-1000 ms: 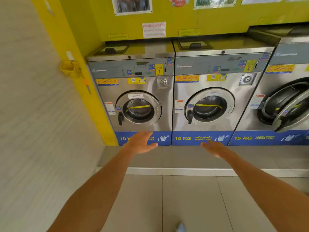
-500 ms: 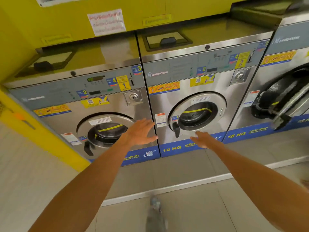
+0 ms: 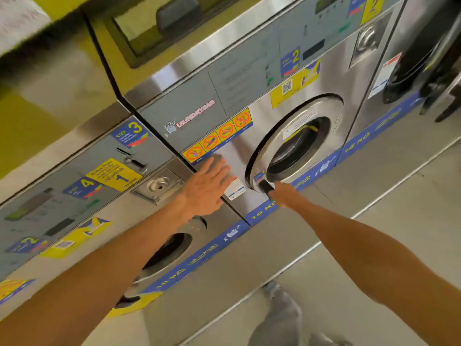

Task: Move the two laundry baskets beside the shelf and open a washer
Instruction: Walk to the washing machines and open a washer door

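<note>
Since half a second ago both hands have advanced and the view has closed in and tilted, so that the right hand (image 3: 280, 196), formerly short of the door, now meets the black door handle (image 3: 265, 186) of the middle washer (image 3: 239, 143). Whether the right grip is clenched on the handle or merely touching it cannot be told; the hand is blurred and its fingers are not resolved. The left hand (image 3: 205, 187) is released, fingers spread and extended, lying over the seam between the middle washer and the left washer (image 3: 82, 196); contact with the steel front cannot be confirmed.

Count: three washers in a row, two hands, two forearms, one foot (image 3: 279, 318). Two blue bands on the lower fronts read 10 KG; a third band on the right washer (image 3: 409, 58) is too blurred to read with certainty.

The round door (image 3: 296, 143) of the middle washer appears closed against its front, glass dark. The left washer's door is mostly hidden behind the left forearm. The right washer is cut off by the frame edge; dark door parts show there, but their position is unclear. The upper control panels are cropped at the top. No laundry baskets or shelf fall within this view. The foot on the tiled floor (image 3: 374, 208) is blurred.
</note>
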A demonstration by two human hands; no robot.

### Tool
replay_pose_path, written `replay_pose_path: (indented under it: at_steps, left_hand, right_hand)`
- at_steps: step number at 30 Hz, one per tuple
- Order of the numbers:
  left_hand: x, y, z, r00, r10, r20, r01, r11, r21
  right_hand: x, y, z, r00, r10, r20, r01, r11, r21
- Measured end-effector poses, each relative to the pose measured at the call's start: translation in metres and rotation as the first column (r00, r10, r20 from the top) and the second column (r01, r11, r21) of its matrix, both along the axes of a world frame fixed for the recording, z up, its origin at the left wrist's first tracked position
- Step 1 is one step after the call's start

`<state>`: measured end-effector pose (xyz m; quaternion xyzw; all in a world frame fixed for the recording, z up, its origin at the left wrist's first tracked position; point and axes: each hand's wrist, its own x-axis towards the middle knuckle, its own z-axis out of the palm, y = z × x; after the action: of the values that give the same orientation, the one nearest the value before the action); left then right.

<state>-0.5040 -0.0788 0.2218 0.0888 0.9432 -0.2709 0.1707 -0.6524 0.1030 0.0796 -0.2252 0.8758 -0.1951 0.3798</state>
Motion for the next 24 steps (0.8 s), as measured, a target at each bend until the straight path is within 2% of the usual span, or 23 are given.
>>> replay_pose_path:
  at_steps: [3, 8, 13, 19, 24]
  left_hand:
    - [-0.005, -0.019, -0.006, 0.996, -0.089, -0.001, 0.089, 0.994, -0.059]
    - [0.000, -0.034, -0.022, 0.988, -0.154, -0.013, 0.149, 0.973, -0.178]
    - [0.004, -0.036, -0.030, 0.985, -0.155, -0.075, 0.138, 0.972, -0.189]
    - [0.009, -0.034, -0.034, 0.986, -0.122, -0.118, 0.097, 0.974, -0.203]
    - [0.009, -0.018, -0.028, 0.996, 0.027, -0.085, -0.044, 0.980, -0.195]
  right_hand:
    - [0.005, -0.023, -0.017, 1.000, -0.003, 0.021, 0.003, 1.000, 0.014]
    - [0.002, -0.035, -0.028, 1.000, 0.000, -0.007, 0.000, 0.999, 0.049]
    - [0.000, -0.026, -0.034, 0.999, 0.013, -0.034, -0.011, 0.998, 0.064]
    - [0.010, 0.034, -0.037, 0.999, 0.004, -0.038, 0.000, 0.997, 0.083]
    - [0.006, 0.121, -0.030, 0.999, 0.025, -0.048, -0.018, 0.989, 0.148]
